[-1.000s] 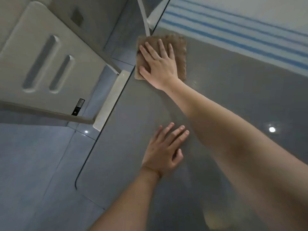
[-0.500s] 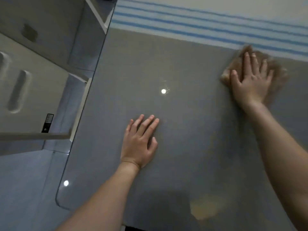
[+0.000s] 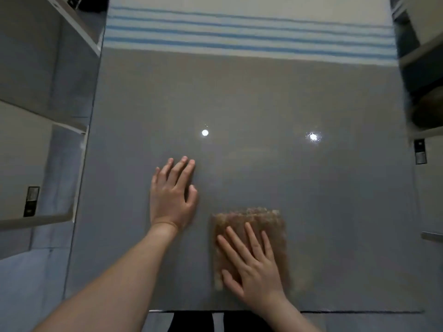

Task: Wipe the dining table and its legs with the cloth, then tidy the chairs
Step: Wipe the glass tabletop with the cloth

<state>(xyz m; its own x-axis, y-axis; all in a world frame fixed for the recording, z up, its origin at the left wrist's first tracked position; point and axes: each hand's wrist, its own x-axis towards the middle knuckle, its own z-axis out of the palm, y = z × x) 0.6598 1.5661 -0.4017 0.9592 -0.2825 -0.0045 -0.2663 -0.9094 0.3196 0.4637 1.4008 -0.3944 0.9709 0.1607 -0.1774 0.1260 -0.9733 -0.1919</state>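
Cloth [image 3: 263, 226]: brown, nubby, square, flat under right hand [image 3: 254, 267] on glossy table [image 3: 263, 104].

One grey table [image 3: 239, 97] bears one brown cloth [image 3: 263, 221], one blue-striped mat [image 3: 239, 50] and two light reflections, the left reflection [image 3: 205, 133] and the right reflection [image 3: 313, 137]. Two hands appear: one left hand [image 3: 171, 197] and one right hand [image 3: 254, 267]. Two black labels, a left label [image 3: 31, 201] and a right label [image 3: 420, 150], sit on white chairs [image 3: 28, 164], whose number cannot be told at the frame edges.
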